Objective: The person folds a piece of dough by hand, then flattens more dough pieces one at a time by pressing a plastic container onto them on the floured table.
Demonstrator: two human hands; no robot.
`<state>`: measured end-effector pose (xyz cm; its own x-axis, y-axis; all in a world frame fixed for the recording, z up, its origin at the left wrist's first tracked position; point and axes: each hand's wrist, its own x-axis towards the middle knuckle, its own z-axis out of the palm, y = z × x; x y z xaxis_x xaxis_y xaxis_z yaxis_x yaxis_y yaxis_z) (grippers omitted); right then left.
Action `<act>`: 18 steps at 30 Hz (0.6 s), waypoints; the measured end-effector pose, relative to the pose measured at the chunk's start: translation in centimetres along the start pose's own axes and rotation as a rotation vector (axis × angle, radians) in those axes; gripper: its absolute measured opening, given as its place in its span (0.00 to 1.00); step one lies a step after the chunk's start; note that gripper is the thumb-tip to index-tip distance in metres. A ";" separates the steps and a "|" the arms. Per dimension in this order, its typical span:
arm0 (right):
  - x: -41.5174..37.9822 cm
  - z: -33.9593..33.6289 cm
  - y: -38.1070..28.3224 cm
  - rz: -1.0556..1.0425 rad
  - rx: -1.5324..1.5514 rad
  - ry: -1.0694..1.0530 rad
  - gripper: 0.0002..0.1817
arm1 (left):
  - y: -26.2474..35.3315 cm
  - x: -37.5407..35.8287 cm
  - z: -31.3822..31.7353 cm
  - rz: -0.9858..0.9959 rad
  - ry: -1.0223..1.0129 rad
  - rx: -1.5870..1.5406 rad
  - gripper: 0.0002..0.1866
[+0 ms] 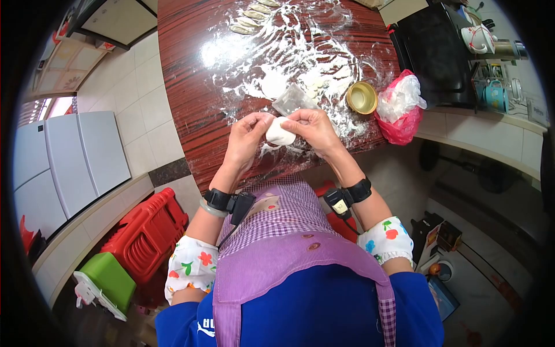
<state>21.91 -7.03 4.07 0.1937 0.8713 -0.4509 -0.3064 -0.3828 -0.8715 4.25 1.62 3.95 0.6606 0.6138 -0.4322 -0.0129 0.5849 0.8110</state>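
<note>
Between my two hands, near the front edge of the table, is a small white dough wrapper [280, 134]. My left hand [250, 134] pinches its left side with thumb and fingertips. On the other side my right hand [315, 130] grips its upper right edge. Just beyond the hands lies a clear plastic sheet or bag [293, 100] on the floured wood. White flour [312, 49] is smeared widely over the table. Several finished dumplings [250, 21] sit in a row at the far left. Whether filling is inside the wrapper cannot be seen.
A gold-coloured round tin [362, 98] stands to the right, beside a pink and white plastic bag [400, 107] at the edge of the dark red wooden table [188, 75]. A black appliance [436, 55] is farther right. Red plastic stools [144, 234] are stacked at lower left.
</note>
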 end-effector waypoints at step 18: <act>-0.6 0.0 -0.5 0.022 -0.138 -0.090 0.11 | 0.1 -1.2 1.5 0.110 0.037 -0.045 0.18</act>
<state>21.97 -7.40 4.78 0.1022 0.8840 -0.4561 -0.1772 -0.4350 -0.8828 4.55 0.20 5.15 0.6249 0.6943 -0.3571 -0.1176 0.5359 0.8360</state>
